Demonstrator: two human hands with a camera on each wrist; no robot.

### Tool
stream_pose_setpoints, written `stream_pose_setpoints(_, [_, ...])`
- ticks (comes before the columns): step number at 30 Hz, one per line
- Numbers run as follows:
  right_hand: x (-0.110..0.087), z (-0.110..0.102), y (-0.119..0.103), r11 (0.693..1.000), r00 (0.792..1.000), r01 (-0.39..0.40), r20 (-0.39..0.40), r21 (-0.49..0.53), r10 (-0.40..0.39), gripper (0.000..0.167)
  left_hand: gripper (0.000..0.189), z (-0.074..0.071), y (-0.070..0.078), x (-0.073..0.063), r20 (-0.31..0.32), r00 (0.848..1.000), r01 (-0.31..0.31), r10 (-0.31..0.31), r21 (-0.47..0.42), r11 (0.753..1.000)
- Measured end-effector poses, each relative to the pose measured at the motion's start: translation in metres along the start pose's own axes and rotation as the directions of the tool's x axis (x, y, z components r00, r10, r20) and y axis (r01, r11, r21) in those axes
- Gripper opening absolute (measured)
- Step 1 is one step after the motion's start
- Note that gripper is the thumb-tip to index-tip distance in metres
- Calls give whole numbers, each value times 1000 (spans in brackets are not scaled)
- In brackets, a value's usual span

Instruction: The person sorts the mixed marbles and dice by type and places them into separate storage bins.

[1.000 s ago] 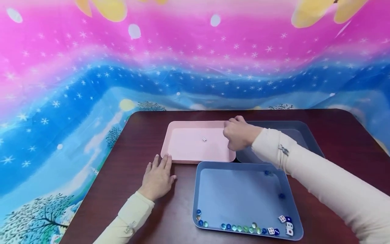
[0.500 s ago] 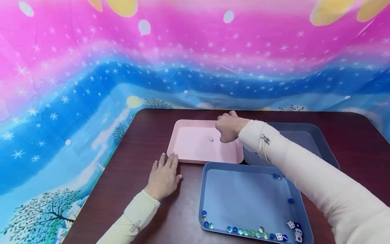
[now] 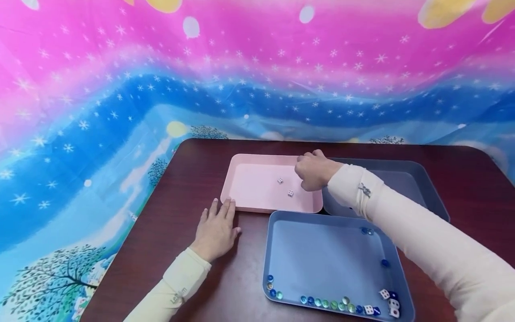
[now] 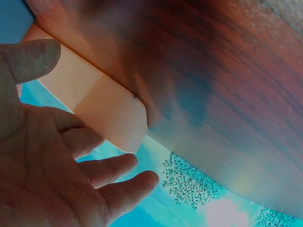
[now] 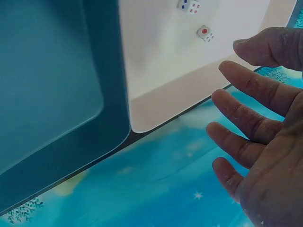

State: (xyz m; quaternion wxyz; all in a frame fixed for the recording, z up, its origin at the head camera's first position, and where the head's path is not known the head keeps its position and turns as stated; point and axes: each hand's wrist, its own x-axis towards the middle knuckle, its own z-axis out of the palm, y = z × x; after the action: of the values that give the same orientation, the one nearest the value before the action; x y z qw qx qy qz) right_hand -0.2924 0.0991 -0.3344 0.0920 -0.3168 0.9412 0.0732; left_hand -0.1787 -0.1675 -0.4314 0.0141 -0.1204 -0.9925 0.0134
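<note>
Two small white dice, one (image 3: 280,180) farther back and one (image 3: 290,193) nearer me, lie in the pink tray (image 3: 249,190). Over that tray's right side hovers my right hand (image 3: 315,171). In the right wrist view its thumb and fingers are apart, loosely bent, with nothing between them; the dice (image 5: 204,32) lie beyond the fingertips. My left hand (image 3: 214,235) is spread flat, its fingertips at the pink tray's near left corner. The left wrist view shows a bare palm (image 4: 38,165) beside the tray's outer wall (image 4: 109,104).
A blue tray (image 3: 322,255) stands nearest me, with several glass marbles (image 3: 334,305) along its edges and several white and blue dice (image 3: 394,304) in its near right corner. The dark grey tray (image 3: 406,179) adjoins the pink one, partly behind my right sleeve. A patterned cloth (image 3: 257,80) hangs behind the table.
A second die has come into view in the pink tray, where one showed before. My right hand moved left over the tray, then back right. My left hand stays at the corner.
</note>
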Motion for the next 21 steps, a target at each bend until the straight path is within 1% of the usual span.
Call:
stream_pose_setpoints(2, [-11,1,2,1000,1000,2,-16,2,-2,12,72,0,1,0,-3,1000,-6,6,6,1000])
stream_pose_setpoints(5, [-34,4,7,1000,999,9,-52,12,-8,11,72,-1,2,-1,-14,1000,-19,19,14,1000])
stream_pose_setpoints(9, [-75,7,17,999,992,31,-125,26,-27,14,72,-3,3,0,-17,999,-28,29,23,999])
stream_pose_setpoints(12, [-105,13,23,999,985,45,-164,9,-43,19,72,-3,3,2,3,1000,-22,22,17,1000])
stream_pose_setpoints(14, [-123,20,24,999,984,49,-170,-6,-49,21,72,-3,3,2,20,1000,-15,15,14,1000])
stream_pose_setpoints(17, [-152,37,22,998,975,68,-209,-16,-70,29,72,-3,2,1,29,999,-14,13,10,1000])
stream_pose_setpoints(21, [-186,61,15,995,964,100,-247,7,-95,31,72,-3,3,0,30,999,-20,20,9,1000])
